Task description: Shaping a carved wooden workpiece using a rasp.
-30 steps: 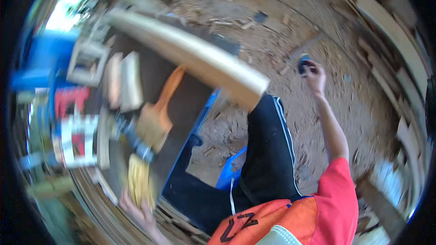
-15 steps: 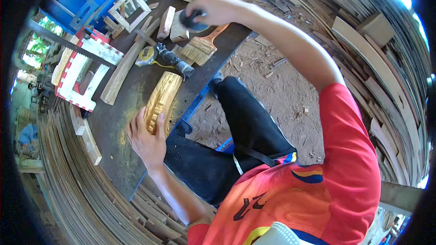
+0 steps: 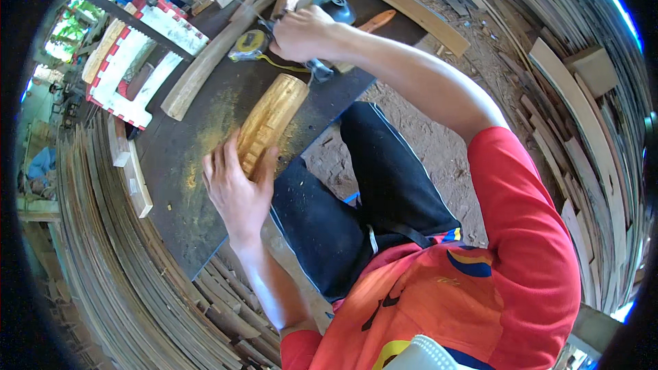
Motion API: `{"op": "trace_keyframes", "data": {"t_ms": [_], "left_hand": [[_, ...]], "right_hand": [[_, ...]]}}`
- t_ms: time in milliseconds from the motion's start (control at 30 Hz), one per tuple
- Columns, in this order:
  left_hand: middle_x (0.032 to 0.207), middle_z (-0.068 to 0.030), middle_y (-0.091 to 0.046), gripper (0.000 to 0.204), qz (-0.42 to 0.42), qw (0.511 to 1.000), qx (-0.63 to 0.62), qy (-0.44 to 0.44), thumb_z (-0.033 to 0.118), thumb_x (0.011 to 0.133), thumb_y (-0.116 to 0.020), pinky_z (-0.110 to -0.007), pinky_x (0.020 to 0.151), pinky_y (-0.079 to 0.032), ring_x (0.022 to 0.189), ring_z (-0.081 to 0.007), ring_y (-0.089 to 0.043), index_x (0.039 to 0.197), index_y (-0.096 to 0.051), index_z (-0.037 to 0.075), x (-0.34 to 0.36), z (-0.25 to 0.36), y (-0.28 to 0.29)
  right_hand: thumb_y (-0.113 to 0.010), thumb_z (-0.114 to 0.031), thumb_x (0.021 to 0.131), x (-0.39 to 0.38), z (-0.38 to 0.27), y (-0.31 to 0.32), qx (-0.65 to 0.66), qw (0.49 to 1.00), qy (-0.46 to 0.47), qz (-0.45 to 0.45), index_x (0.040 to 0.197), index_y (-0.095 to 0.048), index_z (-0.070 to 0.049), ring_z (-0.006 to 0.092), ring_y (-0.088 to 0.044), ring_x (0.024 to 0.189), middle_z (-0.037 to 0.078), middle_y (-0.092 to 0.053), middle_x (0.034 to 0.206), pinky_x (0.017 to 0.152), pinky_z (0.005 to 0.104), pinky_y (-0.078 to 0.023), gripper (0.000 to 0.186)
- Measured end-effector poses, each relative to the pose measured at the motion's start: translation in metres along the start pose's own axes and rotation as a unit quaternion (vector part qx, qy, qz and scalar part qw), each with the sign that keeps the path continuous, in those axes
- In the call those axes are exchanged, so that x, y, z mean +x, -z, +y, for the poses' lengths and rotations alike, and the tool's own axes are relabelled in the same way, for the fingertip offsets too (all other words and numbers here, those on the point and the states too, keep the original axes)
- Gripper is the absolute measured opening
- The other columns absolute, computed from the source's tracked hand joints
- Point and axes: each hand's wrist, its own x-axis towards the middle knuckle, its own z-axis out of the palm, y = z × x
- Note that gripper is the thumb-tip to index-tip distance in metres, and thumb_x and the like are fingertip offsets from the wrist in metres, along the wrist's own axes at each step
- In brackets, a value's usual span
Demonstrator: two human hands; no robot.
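The left hand (image 3: 240, 188) keeps a firm grip around the near end of a carved wooden block (image 3: 277, 113), thumb along its right side and fingers along its left; the block lies on the dark table (image 3: 161, 185), its far end pointing away from the person. The right hand (image 3: 305, 33) curls over a black-wrapped tool (image 3: 319, 70) beyond the block; whether that grip is closed tight, I cannot tell, as the knuckles cover it. Just left of the right hand sits a yellow tape measure (image 3: 250, 44). A dark dome-shaped object (image 3: 335, 7) stands just beyond its wrist, beside an orange-handled paintbrush (image 3: 379, 20). Yellowish sawdust (image 3: 194, 179) dusts the table near the left hand. Farther left lies a long, slightly curved wooden piece (image 3: 205, 72).
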Motion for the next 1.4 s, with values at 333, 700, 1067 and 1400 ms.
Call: {"op": "trace_keyframes", "data": {"t_ms": [333,700,1067,1400], "left_hand": [[0.121,-0.0211,-0.069,0.056,0.017,1.0,0.005,0.01,0.047,0.099,-0.069,-0.054,0.11,-0.042,0.114,-0.0406,-0.064,0.137,-0.064,0.005,-0.004,-0.008,-0.005],[0.105,-0.0121,-0.069,0.05,0.037,0.999,0.002,0.032,0.041,0.09,-0.079,-0.047,0.091,-0.05,0.101,-0.0331,-0.065,0.124,-0.069,0.006,-0.001,-0.005,-0.004],[0.1,-0.0108,-0.07,0.048,0.069,0.997,0.021,0.037,0.04,0.087,-0.082,-0.045,0.083,-0.054,0.094,-0.0318,-0.065,0.117,-0.073,0.004,-0.002,-0.006,-0.01],[0.098,-0.0087,-0.071,0.049,0.071,0.997,0.023,0.028,0.043,0.084,-0.084,-0.042,0.078,-0.055,0.089,-0.0285,-0.065,0.115,-0.076,0.005,0.0,-0.01,-0.013]], "right_hand": [[-0.063,-0.03,0.104,-0.142,-0.042,0.037,0.28,0.952,0.028,0.117,0.102,-0.058,0.005,0.0466,-0.065,0.061,0.024,-0.06,0.062,0.057,0.0545,-0.051,0.035],[-0.062,-0.025,0.102,-0.182,-0.117,0.011,0.182,0.983,-0.015,0.02,0.098,-0.056,-0.001,0.0344,-0.061,0.046,0.012,-0.055,0.05,0.045,0.0468,-0.047,0.026],[-0.059,-0.03,0.105,-0.171,-0.106,-0.001,0.324,0.946,-0.015,0.014,0.098,-0.054,-0.003,0.0437,-0.063,0.053,0.02,-0.057,0.055,0.049,0.0551,-0.048,0.028],[-0.06,-0.027,0.105,-0.174,-0.119,0.01,0.198,0.979,-0.046,-0.021,0.101,-0.054,-0.003,0.0375,-0.06,0.045,0.013,-0.055,0.05,0.043,0.0497,-0.045,0.026]]}}
